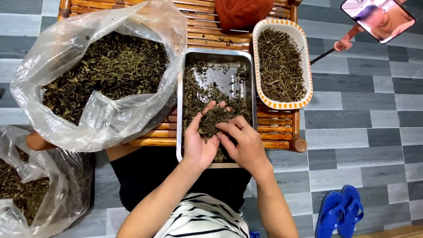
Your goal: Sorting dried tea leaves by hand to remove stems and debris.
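- Head view: dried herb leaves [212,118] lie heaped in the left hand [200,139], cupped palm-up over the near end of the steel tray [183,110].
- The right hand [244,143], a ring on one finger, has its fingertips pinched together in that pile.
- More leaves litter the tray, which sits on a slatted bamboo desk [273,128].
- Just right: an oval orange-rimmed dish [308,75] full of stems.
- Left: an open clear plastic bag [105,119] of herbs; a second bag [26,189] on the floor.
- Blue sandals [339,211] lie bottom right.
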